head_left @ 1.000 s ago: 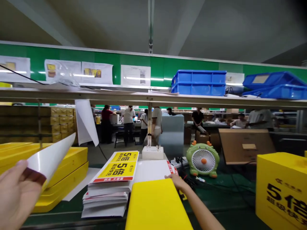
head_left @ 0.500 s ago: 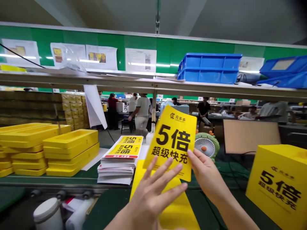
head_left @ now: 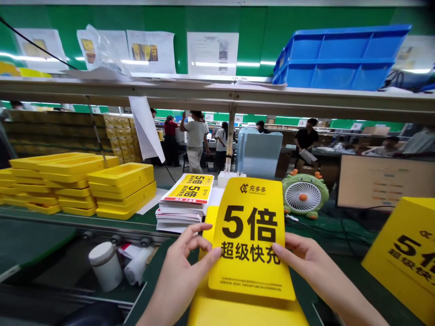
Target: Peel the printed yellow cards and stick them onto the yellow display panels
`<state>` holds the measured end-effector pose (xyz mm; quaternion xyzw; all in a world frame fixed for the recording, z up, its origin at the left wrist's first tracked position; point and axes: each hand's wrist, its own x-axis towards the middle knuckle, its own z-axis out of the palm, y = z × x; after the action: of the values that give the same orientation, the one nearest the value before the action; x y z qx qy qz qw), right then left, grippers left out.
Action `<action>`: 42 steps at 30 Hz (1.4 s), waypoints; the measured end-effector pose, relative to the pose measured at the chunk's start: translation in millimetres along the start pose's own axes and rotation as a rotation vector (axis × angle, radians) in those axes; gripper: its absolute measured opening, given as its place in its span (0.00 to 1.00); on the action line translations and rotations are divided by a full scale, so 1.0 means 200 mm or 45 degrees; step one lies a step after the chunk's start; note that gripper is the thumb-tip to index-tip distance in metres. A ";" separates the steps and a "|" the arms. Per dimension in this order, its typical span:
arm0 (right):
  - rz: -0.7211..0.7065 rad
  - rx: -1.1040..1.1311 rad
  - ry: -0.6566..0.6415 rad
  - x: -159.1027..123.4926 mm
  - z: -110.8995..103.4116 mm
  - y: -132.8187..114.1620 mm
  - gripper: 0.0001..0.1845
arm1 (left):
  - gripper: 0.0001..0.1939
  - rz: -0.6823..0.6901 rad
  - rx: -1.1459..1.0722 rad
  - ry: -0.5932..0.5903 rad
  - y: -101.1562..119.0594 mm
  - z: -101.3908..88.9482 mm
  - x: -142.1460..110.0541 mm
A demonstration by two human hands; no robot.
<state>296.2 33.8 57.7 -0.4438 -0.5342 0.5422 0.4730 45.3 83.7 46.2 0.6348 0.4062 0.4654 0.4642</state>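
A yellow printed sheet (head_left: 251,280) with large black characters hangs upright and slightly bowed in front of me. My right hand (head_left: 302,256) pinches its right edge, thumb on the printed face and fingers behind. At the left edge, my left hand (head_left: 185,262) has its thumb on the sheet's margin and its other fingers curled close by. Below and partly behind the sheet lies a smooth yellow box or panel (head_left: 244,312), mostly hidden by it. Just beyond my left hand stands a stack of printed sheets (head_left: 180,217), yellow and white on top.
Yellow trays (head_left: 122,190) are piled at the left. A green fan (head_left: 306,194) and a monitor (head_left: 370,181) stand behind my right hand. A yellow box (head_left: 404,253) with matching print is at the right. The shelf (head_left: 170,93) overhead bears a blue bin (head_left: 340,59). People stand beyond.
The sheet has come lower and straightened from its tilt. My left hand has moved from spread across its front to its left edge. The camera's view has dipped.
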 end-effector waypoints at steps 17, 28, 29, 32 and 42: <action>0.154 0.041 -0.054 -0.02 0.02 0.09 0.14 | 0.23 -0.148 0.096 -0.069 -0.10 -0.04 -0.08; 0.123 -0.018 -0.044 -0.01 0.02 0.10 0.15 | 0.23 -0.166 0.106 -0.047 -0.11 -0.04 -0.08; 0.124 -0.009 -0.048 -0.01 0.02 0.11 0.16 | 0.23 -0.164 0.103 -0.037 -0.11 -0.04 -0.08; 0.131 -0.007 -0.049 -0.01 0.01 0.11 0.15 | 0.23 -0.164 0.100 -0.025 -0.11 -0.03 -0.07; 0.034 -0.589 0.067 -0.04 0.02 0.11 0.19 | 0.21 -0.165 0.200 -0.071 -0.13 -0.05 -0.07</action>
<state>292.8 26.6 36.2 -0.5615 -0.6257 0.3998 0.3653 30.2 79.7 18.7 0.6543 0.4686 0.3835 0.4531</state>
